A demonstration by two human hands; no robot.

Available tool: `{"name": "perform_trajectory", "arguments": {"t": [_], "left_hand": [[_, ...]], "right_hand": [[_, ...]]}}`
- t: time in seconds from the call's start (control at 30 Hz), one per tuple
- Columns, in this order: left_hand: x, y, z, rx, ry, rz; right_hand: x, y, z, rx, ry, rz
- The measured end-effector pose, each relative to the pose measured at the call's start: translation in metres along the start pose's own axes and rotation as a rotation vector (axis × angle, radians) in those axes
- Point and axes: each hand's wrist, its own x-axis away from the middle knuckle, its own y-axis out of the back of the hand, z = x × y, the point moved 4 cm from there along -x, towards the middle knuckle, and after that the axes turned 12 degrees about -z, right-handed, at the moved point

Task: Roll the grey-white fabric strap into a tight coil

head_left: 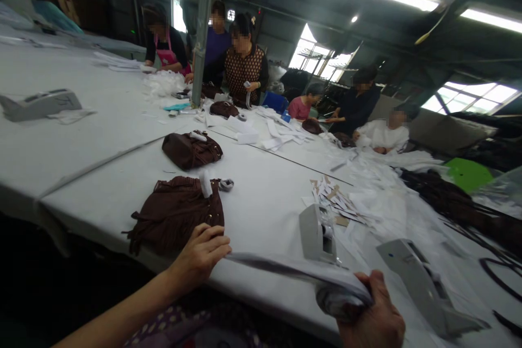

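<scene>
My left hand [199, 254] is closed at the lower right edge of a dark brown fringed bag [175, 215], its fingers bent over. From under those fingers a whitish strip [281, 265] stretches across the table edge to a roll [342, 299] of the same material. My right hand [377, 310] grips that roll, thumb on top. What lies beneath my left fingers is hidden. On the bag sit a white paper piece [206, 184] and a small loop [226, 185]. Behind it lies a second brown bag [192, 150].
Grey tape dispensers stand near my right hand, one upright [314, 234] and one tilted [416, 283]; another dispenser [44, 104] is far left. Paper scraps [334, 198] and clear plastic cover the right side. A metal post [201, 38] rises from the white table [261, 185]. Several people work across it.
</scene>
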Motion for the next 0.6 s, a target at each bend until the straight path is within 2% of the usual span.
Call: {"name": "perform_trajectory", "arguments": {"t": [0.13,0.2,0.3,0.47,0.53,0.6], "left_hand": [[0.004,-0.004,0.001,0.115,0.114,0.323],[0.000,-0.004,-0.003,0.167,0.190,0.408],[-0.024,0.000,-0.018,0.290,0.245,0.431],[-0.087,-0.006,-0.062,0.588,0.201,0.464],[-0.099,-0.016,-0.080,0.660,0.162,0.481],[-0.098,-0.027,-0.093,0.621,0.163,0.395]], "right_hand": [[0.002,-0.003,-0.013,0.079,0.001,0.034],[0.006,-0.008,-0.017,0.095,-0.005,0.058],[0.013,-0.012,-0.020,0.080,-0.019,0.064],[0.020,-0.015,-0.011,0.086,0.019,0.082],[0.021,-0.012,-0.007,0.069,0.043,0.040],[0.023,-0.010,-0.005,0.032,0.075,-0.023]]}}
